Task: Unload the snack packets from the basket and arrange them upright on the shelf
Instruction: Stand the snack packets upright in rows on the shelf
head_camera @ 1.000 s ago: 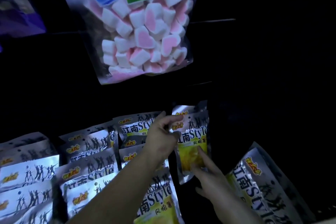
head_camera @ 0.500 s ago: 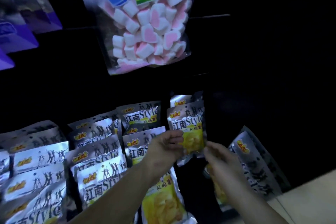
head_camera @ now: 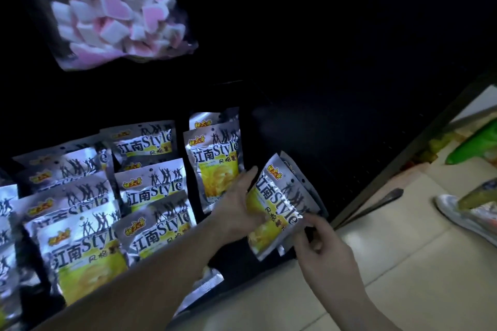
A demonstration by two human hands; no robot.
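Note:
Several silver-and-yellow snack packets [head_camera: 150, 188] stand in rows on the dark bottom shelf [head_camera: 295, 142]. At the right end of the rows a tilted packet [head_camera: 277, 204] leans to the right, with another packet's edge behind it. My left hand [head_camera: 239, 209] lies against its left side with fingers straight. My right hand [head_camera: 320, 247] pinches its lower right corner. An upright packet [head_camera: 215, 164] stands just left of my left hand.
A clear bag of pink-and-white marshmallows [head_camera: 118, 8] hangs above the rows. To the right lies a pale tiled floor [head_camera: 403, 263] with a shoe [head_camera: 462, 212] and green and silver packaging [head_camera: 473, 145] at the frame edge. The shelf's right part is dark.
The view swung right and down, bringing the floor into sight. Both hands moved from the upright packet in the right column to the tilted packet further right.

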